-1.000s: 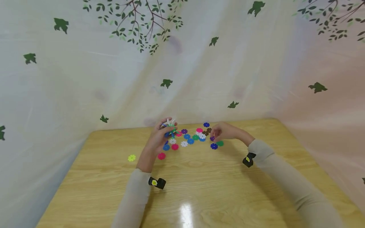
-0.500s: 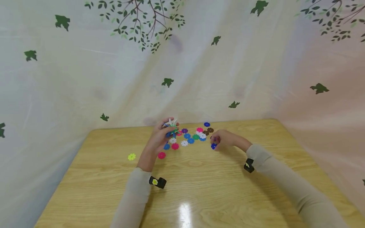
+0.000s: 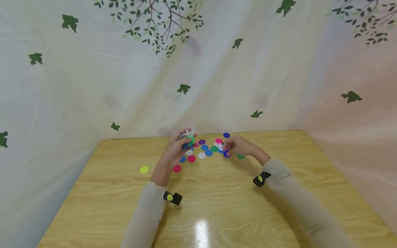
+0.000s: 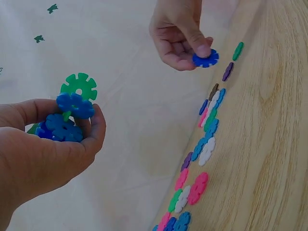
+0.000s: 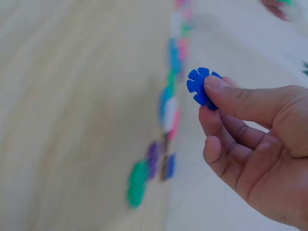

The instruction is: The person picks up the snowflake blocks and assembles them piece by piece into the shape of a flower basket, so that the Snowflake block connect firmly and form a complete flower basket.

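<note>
Blue is the colour in play: my right hand [image 5: 250, 144] pinches a single blue disc [image 5: 201, 85] between thumb and forefinger, lifted clear of the surface [image 3: 217, 199] and carried just above the scatter of loose discs [image 3: 206, 150]. The other fingers curl loosely beneath it. My left hand [image 4: 43, 149] is closed round the part-built cluster [image 4: 70, 113], a knot of blue discs with a green disc [image 4: 78, 86] standing up from the top, its slotted rim free and facing the open side.

I judge this as the carry between picking a piece and joining it: the disc is in the grip but the two hands are well apart, with the row of discs between them in the head view.

The next move, as I read it, calls for bringing the blue disc across to the cluster, turning it edge-on so one notch meets a free notch at right angles, then pressing straight in while the left grip braces. A yellow disc [image 3: 144, 169] lies off alone to the left.
</note>
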Tool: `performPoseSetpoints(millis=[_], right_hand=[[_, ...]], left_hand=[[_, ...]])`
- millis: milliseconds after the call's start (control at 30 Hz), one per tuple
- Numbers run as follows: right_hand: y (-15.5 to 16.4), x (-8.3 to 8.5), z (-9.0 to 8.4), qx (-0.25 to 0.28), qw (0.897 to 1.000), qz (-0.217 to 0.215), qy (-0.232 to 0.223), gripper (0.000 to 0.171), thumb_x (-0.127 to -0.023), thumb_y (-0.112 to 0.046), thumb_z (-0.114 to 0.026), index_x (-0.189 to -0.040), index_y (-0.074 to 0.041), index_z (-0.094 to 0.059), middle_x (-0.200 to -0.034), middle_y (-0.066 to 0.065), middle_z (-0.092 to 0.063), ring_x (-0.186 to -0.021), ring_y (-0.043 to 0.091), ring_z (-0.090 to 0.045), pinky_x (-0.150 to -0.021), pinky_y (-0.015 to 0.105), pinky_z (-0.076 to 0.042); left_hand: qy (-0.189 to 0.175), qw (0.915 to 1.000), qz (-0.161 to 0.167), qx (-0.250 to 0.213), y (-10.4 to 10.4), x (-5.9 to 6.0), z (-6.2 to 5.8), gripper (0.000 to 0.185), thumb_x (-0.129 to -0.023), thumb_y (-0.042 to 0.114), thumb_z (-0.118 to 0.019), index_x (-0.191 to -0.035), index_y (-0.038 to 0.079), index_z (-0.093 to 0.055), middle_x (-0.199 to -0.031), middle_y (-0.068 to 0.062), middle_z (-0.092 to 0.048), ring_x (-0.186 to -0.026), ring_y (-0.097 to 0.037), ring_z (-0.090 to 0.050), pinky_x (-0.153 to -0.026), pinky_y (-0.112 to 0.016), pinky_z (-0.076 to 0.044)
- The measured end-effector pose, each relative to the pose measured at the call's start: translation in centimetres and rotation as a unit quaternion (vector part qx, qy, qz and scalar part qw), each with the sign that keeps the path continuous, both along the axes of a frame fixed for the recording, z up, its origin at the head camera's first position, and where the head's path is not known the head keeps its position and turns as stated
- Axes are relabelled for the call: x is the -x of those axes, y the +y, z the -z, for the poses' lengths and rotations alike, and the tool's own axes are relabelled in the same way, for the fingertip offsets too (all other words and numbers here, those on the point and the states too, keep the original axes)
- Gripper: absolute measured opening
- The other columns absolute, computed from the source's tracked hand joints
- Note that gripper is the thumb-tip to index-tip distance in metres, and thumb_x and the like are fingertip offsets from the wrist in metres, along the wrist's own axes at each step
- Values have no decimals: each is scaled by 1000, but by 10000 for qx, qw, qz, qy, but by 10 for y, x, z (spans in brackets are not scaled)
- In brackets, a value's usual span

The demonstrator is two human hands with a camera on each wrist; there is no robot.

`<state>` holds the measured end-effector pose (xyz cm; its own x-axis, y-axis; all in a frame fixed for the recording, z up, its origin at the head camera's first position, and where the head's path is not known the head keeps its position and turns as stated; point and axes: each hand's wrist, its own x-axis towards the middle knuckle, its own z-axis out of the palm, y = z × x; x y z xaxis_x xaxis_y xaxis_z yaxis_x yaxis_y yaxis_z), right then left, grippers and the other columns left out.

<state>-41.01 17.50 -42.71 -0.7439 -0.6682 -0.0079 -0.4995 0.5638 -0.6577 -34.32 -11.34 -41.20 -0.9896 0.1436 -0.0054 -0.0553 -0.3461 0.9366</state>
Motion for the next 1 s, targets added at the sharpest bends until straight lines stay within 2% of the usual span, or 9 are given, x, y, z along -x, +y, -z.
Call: performPoseSetpoints(millis=[100,200,300,333,433,600,700,800,1000], right_hand=[[-12,1,-11,489,9988,70,-61,11,-90,1,-73,-101,0,-72,-95,16,-72,-85,19,-66,-77,32,-58],[-25,-2,-23,1016,9948,60,15,14,-92,-1,-73,-105,2,-72,-97,18,-73,-81,18,-67,-72,31,-59],[-40,-9,-36,1422,9896,136,156,15,-93,-4,-72,-108,0,-73,-98,16,-73,-81,18,-67,-71,33,-59],[-44,-11,-40,1546,9876,169,223,15,-94,-5,-73,-108,-1,-73,-98,15,-74,-82,18,-67,-71,29,-58],[-57,-16,-45,1899,9809,262,320,14,-94,-10,-74,-106,-3,-74,-99,13,-74,-89,21,-68,-79,31,-58],[-73,-20,-40,2503,9669,347,353,11,-94,-9,-74,-102,-3,-74,-99,17,-73,-89,19,-68,-79,28,-58],[-80,-19,-33,2768,9596,358,350,9,-94,-7,-73,-101,-1,-73,-97,18,-74,-84,15,-69,-76,29,-60],[-85,-19,-27,2898,9558,353,357,9,-93,-6,-73,-100,0,-73,-96,17,-74,-81,13,-71,-74,30,-61],[-94,-20,-22,3086,9496,415,364,6,-92,-5,-74,-97,-1,-74,-97,17,-74,-85,24,-72,-73,31,-62]], left_hand=[[12,10000,-51,-24,0,1,1,45,-102,-3,-49,-146,2,-43,-130,-18,-60,-97,-11,-68,-83,-23,-56],[-41,9999,-90,-17,0,1,2,44,-102,-3,-49,-146,2,-44,-130,-19,-59,-94,-12,-66,-83,-24,-55],[-68,9999,-91,25,1,0,1,45,-102,-2,-48,-147,1,-43,-133,-22,-57,-91,-13,-64,-83,-24,-55],[-78,9999,-81,33,1,0,1,46,-102,-2,-48,-147,2,-43,-137,-24,-54,-92,-13,-64,-84,-24,-55],[-55,10000,-78,-18,1,1,1,46,-101,-3,-48,-147,1,-42,-143,-30,-49,-89,-11,-64,-80,-23,-54],[-95,9999,-35,-40,2,0,2,47,-101,-1,-47,-148,2,-42,-135,-22,-52,-85,-12,-61,-75,-21,-52],[-121,9999,-20,-80,2,1,1,49,-101,-1,-47,-150,2,-40,-129,-14,-50,-86,-13,-60,-75,-21,-52],[-156,9998,-43,-111,2,1,1,49,-101,-2,-46,-150,1,-40,-127,-12,-46,-87,-13,-58,-74,-20,-52],[-226,9997,-29,-105,0,2,2,47,-102,1,-46,-148,2,-41,-132,-12,-45,-90,-11,-56,-74,-19,-51]])
